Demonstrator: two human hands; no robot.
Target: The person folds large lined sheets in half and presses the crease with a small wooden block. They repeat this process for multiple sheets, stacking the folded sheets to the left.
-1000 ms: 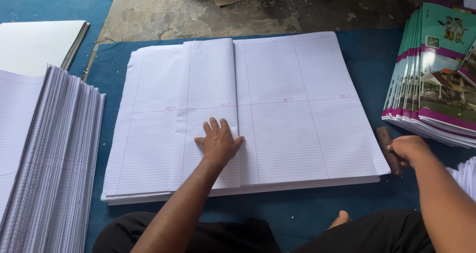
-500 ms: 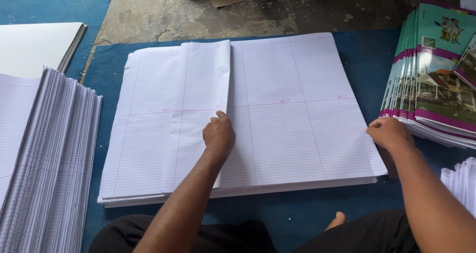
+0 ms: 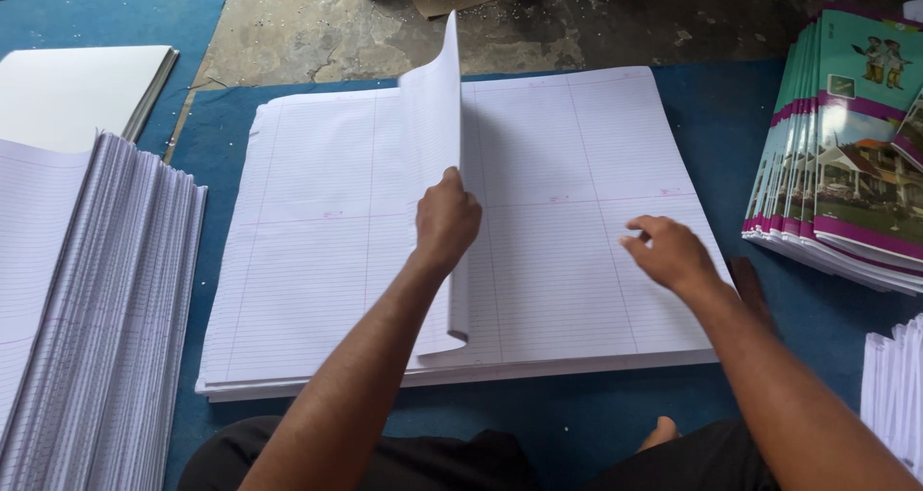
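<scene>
A broad stack of large white ruled sheets (image 3: 317,251) lies flat on the blue mat in front of me. My left hand (image 3: 445,217) grips the edge of a folded ruled sheet (image 3: 437,116) and holds it standing upright along the middle of the stack. My right hand (image 3: 670,252) hovers just above the right half of the stack, fingers spread, holding nothing. A dark narrow tool (image 3: 750,289) lies on the mat by the stack's right edge, partly behind my right wrist.
A tall fanned pile of folded ruled sheets (image 3: 106,318) sits at the left. White boards (image 3: 77,87) lie at the back left. Colourful printed covers (image 3: 846,164) are stacked at the right, more white sheets (image 3: 894,395) at the lower right. Bare concrete floor (image 3: 577,20) lies beyond the mat.
My left hand went from pressing the folded sheet flat to lifting it upright. My right hand left the dark tool at the right edge and moved left over the stack.
</scene>
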